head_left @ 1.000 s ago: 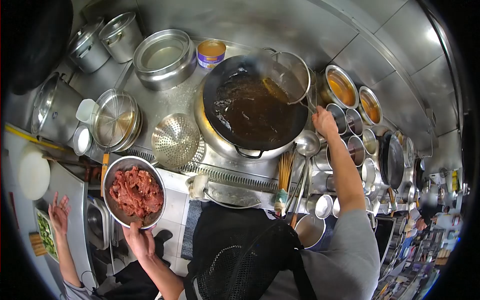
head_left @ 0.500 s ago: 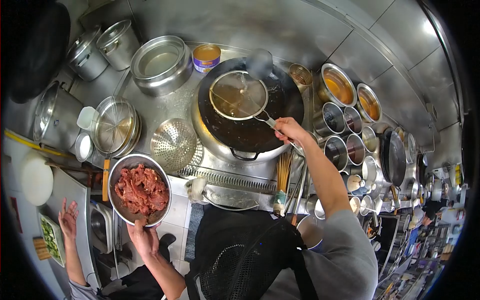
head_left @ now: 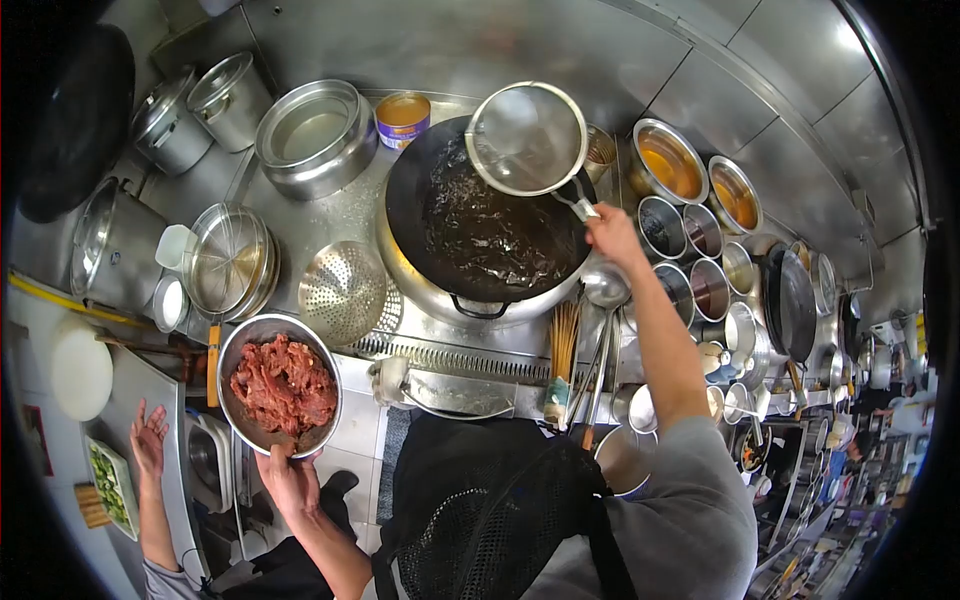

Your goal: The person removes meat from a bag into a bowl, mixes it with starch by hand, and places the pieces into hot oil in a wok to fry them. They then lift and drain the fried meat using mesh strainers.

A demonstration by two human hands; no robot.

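Note:
My left hand (head_left: 290,482) grips the near rim of a steel bowl (head_left: 262,436). Raw sliced meat (head_left: 284,384) fills much of it. My right hand (head_left: 612,235) is closed round the handle of a round fine-mesh strainer (head_left: 527,138), which is raised above the far right part of a black wok (head_left: 412,222). Dark liquid (head_left: 495,235) in the wok looks rippled and shiny. A perforated steel skimmer (head_left: 342,292) lies between bowl and wok. Just below my right hand rests a ladle (head_left: 606,286).
Another person's open hand (head_left: 150,438) reaches in at far left. Lidded pots, a wide steel pot (head_left: 312,172) and an opened tin (head_left: 403,128) stand behind. Right of the wok are a bamboo brush (head_left: 562,350), bowls of orange liquid (head_left: 672,165) and several seasoning pots (head_left: 660,228).
My right hand has moved the strainer from over the wok's middle up and to the right, uncovering the rippling liquid. The bowl of meat has stayed nearly still.

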